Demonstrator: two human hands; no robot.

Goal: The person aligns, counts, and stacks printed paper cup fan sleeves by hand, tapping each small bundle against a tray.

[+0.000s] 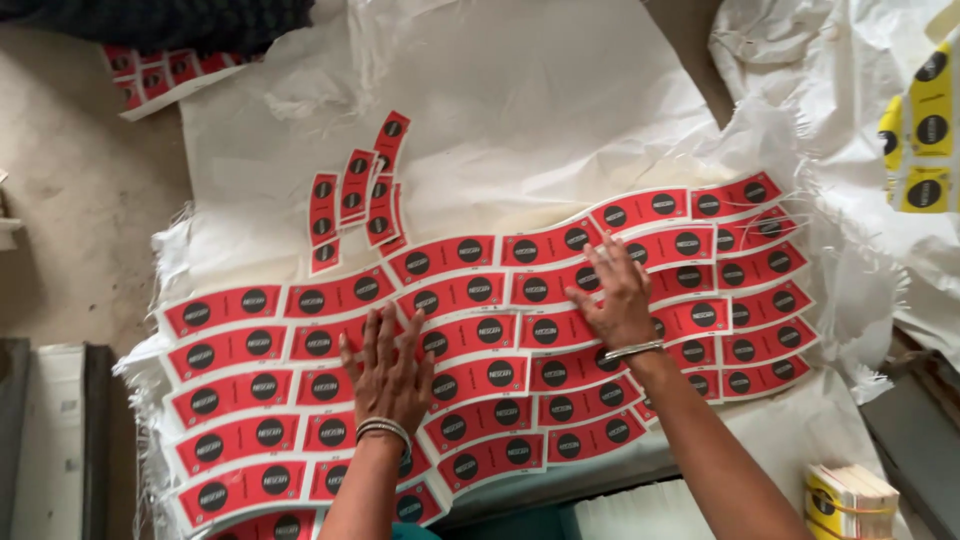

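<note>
- Left hand [388, 372] lies flat, palm down, fingers spread wide on the red label sheets [470, 340]; nothing is pinched or held. Metal bangles [385, 430] sit at the wrist.
- Right hand [615, 295] is also flat and open, fingers fanned, pressing on the sheets further right and a little farther away. It grips nothing. A thin bracelet [632, 350] is on that wrist.
- The red label sheets, curved strips each with dark round marks, lie in overlapping rows across the near half of a white woven sack cloth [520, 110], running from the near left edge to the far right.
- A few loose red strips [355, 190] stand apart at the far left of the rows, turned upright to the rest and overlapping each other.
- More red labels [160, 72] rest far left beside a dark cloth [150, 20]. Yellow labels [920, 125] lie on another white sack at the far right, and a bundled yellow stack [850, 500] sits near right.
- Risk, as judged: the rows only overlap loosely, so a sideways push from either palm could slide strips out of line or fan them unevenly.
- Risk: the cloth is wrinkled beneath; dragging it could buckle the rows, and the curved strips may crease under flat pressure.
- Risk: the near-edge strips hang close to the cloth's edge and could slip off.
</note>
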